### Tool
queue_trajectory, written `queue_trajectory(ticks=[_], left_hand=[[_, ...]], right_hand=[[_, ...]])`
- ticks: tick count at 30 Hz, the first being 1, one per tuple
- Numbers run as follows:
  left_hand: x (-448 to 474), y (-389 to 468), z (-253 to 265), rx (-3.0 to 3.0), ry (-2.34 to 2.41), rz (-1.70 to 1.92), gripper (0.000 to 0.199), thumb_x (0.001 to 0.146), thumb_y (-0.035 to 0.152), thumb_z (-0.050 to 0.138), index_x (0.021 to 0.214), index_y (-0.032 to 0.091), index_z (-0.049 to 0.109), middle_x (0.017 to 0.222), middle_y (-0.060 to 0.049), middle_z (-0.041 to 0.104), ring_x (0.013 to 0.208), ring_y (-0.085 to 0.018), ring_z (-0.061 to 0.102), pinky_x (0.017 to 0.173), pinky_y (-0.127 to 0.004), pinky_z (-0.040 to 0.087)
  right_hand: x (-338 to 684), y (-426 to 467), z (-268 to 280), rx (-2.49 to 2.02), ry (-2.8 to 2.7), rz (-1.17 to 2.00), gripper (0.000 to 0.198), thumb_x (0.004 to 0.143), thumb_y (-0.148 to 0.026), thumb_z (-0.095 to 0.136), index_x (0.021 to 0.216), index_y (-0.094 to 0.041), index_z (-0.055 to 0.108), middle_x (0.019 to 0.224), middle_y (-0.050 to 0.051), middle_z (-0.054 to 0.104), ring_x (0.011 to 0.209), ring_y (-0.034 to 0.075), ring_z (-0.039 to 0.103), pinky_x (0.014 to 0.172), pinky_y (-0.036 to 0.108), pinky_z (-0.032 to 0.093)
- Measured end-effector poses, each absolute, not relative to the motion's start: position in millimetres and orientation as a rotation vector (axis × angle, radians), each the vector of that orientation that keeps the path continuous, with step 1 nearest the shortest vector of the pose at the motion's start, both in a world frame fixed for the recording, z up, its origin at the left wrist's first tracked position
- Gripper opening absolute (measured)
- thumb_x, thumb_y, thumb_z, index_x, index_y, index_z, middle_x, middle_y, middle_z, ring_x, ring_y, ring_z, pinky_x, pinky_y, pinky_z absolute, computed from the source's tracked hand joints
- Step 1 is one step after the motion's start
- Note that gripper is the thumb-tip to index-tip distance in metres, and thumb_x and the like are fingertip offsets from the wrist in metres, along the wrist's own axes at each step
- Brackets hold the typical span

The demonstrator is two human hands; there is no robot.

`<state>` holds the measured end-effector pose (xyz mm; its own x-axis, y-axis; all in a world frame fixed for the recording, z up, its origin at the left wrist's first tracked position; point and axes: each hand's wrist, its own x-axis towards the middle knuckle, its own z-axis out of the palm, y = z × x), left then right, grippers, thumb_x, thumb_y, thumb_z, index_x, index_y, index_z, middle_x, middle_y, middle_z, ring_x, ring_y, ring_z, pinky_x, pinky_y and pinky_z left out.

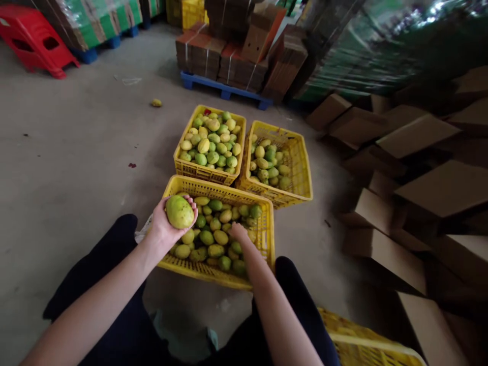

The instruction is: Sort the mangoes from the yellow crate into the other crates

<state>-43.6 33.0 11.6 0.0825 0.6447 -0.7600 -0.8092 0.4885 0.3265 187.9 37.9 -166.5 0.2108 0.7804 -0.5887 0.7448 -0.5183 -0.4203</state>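
Observation:
My left hand (162,221) is raised over the left end of the near yellow crate (217,278), cupped around a large green-yellow lemon-like fruit (180,211) with dark specks. Down inside that crate, my right hand (239,231) is closed among the loose fruit. Its fingertips are mostly hidden, and I cannot make out what they grip. Several green and yellow fruits (206,237) cover the floor of this crate around the hand.
Behind stand a heaped crate of fruit (178,161) and a part-filled crate (301,168). Another yellow crate (366,338) is at lower right. Cardboard boxes (396,254) crowd the right. A blue pallet (226,94), red stool (41,43) and stray fruit (156,102) are farther off.

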Motion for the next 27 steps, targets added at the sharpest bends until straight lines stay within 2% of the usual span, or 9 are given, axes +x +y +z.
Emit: queue_trajectory(ticks=[2,5,8,12,15,18,21,24,27], left_hand=[[-50.4,34.4,13.4,-0.258,1.004,1.131,0.035,0.095,0.029,0.031,0.084,0.018,0.063,0.072,-0.004,0.065,0.067,-0.012,0.066,0.068,-0.022,0.059],[-62.3,33.3,17.0,-0.278,0.988,1.197,0.029,0.091,0.023,0.039,0.089,0.014,0.066,0.073,-0.006,0.067,0.064,-0.014,0.067,0.064,-0.025,0.060],[-74.6,29.1,18.6,-0.245,0.976,1.235,0.025,0.087,0.020,0.043,0.086,0.011,0.067,0.072,-0.007,0.067,0.062,-0.018,0.067,0.058,-0.029,0.059],[-86.5,25.3,10.6,-0.252,1.005,1.228,0.025,0.085,0.020,0.043,0.070,0.012,0.061,0.063,-0.007,0.062,0.057,-0.018,0.065,0.055,-0.029,0.058],[-89.1,24.6,2.4,-0.232,1.029,1.201,0.027,0.084,0.020,0.043,0.065,0.013,0.059,0.060,-0.006,0.060,0.055,-0.017,0.064,0.053,-0.028,0.057],[-85.9,23.1,-1.1,-0.149,0.988,1.175,0.028,0.082,0.022,0.042,0.061,0.013,0.059,0.058,-0.006,0.058,0.051,-0.016,0.060,0.050,-0.027,0.054],[-78.9,21.0,-2.6,-0.027,0.910,1.152,0.028,0.078,0.025,0.045,0.057,0.013,0.060,0.055,-0.005,0.057,0.049,-0.016,0.058,0.048,-0.027,0.052],[-71.7,21.0,-8.2,0.081,0.827,1.113,0.027,0.074,0.027,0.048,0.055,0.013,0.061,0.054,-0.006,0.057,0.048,-0.017,0.057,0.047,-0.028,0.050],[-66.0,24.2,-17.8,0.127,0.758,1.055,0.026,0.072,0.030,0.050,0.056,0.013,0.061,0.053,-0.007,0.058,0.048,-0.018,0.057,0.046,-0.028,0.049]], right_hand=[[180.9,36.9,-187.7,-2.510,-1.544,1.164,0.021,0.082,-0.023,0.070,0.101,-0.016,0.065,0.104,0.018,0.069,0.116,0.033,0.063,0.093,0.040,0.049],[174.9,38.3,-214.7,-2.649,-1.577,1.080,0.035,0.088,-0.029,0.067,0.117,-0.011,0.060,0.124,0.023,0.061,0.125,0.036,0.055,0.097,0.043,0.047],[177.0,41.0,-233.6,-2.731,-1.599,1.022,0.038,0.093,-0.033,0.064,0.125,-0.013,0.058,0.131,0.017,0.059,0.121,0.031,0.058,0.098,0.047,0.050],[185.5,39.6,-244.8,-2.696,-1.644,0.953,0.039,0.095,-0.036,0.064,0.130,-0.019,0.058,0.135,0.010,0.059,0.117,0.026,0.061,0.097,0.050,0.054],[190.7,33.4,-246.8,-2.625,-1.631,0.936,0.040,0.094,-0.031,0.065,0.131,-0.016,0.057,0.132,0.012,0.061,0.120,0.028,0.060,0.101,0.050,0.051],[192.9,26.7,-246.4,-2.554,-1.567,0.936,0.043,0.089,-0.022,0.067,0.128,-0.009,0.055,0.126,0.020,0.062,0.128,0.035,0.056,0.104,0.044,0.047],[194.1,20.8,-240.5,-2.465,-1.485,0.971,0.037,0.083,-0.019,0.069,0.118,-0.011,0.058,0.117,0.020,0.064,0.128,0.038,0.056,0.097,0.040,0.048],[198.1,16.4,-224.5,-2.340,-1.389,1.050,0.024,0.080,-0.022,0.071,0.101,-0.017,0.061,0.098,0.012,0.065,0.114,0.034,0.063,0.085,0.036,0.051],[204.8,18.7,-198.4,-2.203,-1.295,1.144,0.018,0.083,-0.028,0.074,0.088,-0.018,0.061,0.080,0.003,0.063,0.085,0.023,0.067,0.070,0.031,0.052]])
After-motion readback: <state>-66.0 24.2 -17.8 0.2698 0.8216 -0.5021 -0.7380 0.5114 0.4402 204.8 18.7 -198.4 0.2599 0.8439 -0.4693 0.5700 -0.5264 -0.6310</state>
